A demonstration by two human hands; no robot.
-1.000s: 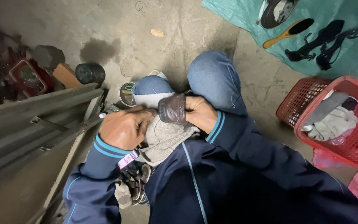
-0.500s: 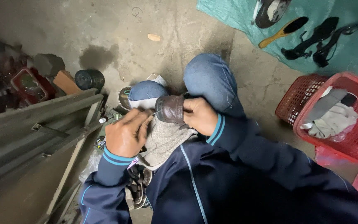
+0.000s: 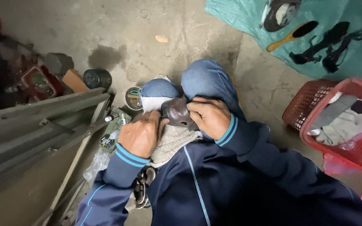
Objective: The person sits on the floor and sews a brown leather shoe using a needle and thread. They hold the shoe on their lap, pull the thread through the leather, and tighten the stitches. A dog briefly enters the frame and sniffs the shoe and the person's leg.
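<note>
I sit with my knees in blue jeans (image 3: pixel 206 81) drawn up, looking down at my lap. A small dark brown leather piece (image 3: pixel 177 112), perhaps a shoe, rests between both hands. My right hand (image 3: pixel 209 116) grips its right side from above. My left hand (image 3: pixel 141 133) presses against its left edge, fingers curled on it. A grey knitted cloth (image 3: pixel 172 142) lies under the hands on my lap. Both arms wear dark blue sleeves with light blue cuffs.
Grey metal frames (image 3: pixel 42 125) lean at my left, with a round tin (image 3: pixel 133 98), a dark can (image 3: pixel 97 78) and small bottles beside them. Two red baskets (image 3: pixel 357 146) with cloth stand at right. A teal tarp (image 3: pixel 357 37) holds a brush and black sandals. Dark sandals (image 3: pixel 141 190) lie below my left arm.
My left hand has slid in closer to the leather piece and my head has tilted slightly, shifting the view. The right hand keeps its grip.
</note>
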